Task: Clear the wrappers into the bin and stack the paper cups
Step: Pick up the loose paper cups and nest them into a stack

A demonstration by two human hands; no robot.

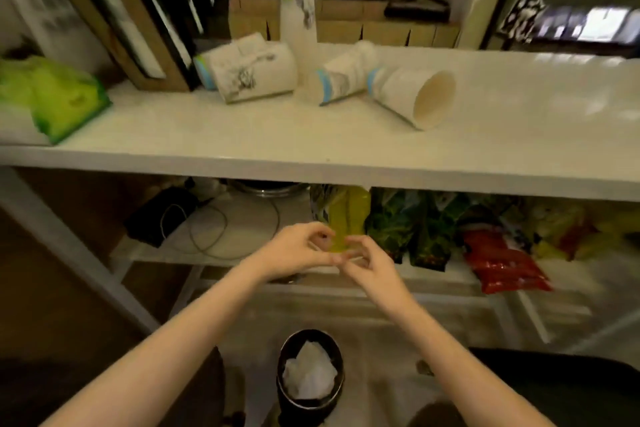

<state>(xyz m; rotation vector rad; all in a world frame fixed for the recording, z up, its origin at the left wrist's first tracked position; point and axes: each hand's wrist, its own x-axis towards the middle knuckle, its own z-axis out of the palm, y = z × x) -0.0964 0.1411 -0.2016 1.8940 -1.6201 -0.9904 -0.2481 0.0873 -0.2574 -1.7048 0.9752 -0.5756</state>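
Note:
Several white paper cups lie on the white shelf top [242, 135]: one on its side at the left [252, 71], one in the middle [341, 80], one with its mouth facing me at the right [415, 97]. A tall one stands upright behind them [298, 15]. Below, a dark round bin [310, 369] on the floor holds crumpled white paper. My left hand [294, 250] and my right hand [367, 262] meet above the bin, fingers pinched together around something small and pale; what it is I cannot make out.
A green packet [59, 97] lies at the left end of the shelf top, beside leaning boards and frames [145, 21]. The lower shelf holds cables [207, 225] and several snack bags, including a red bag [502, 260].

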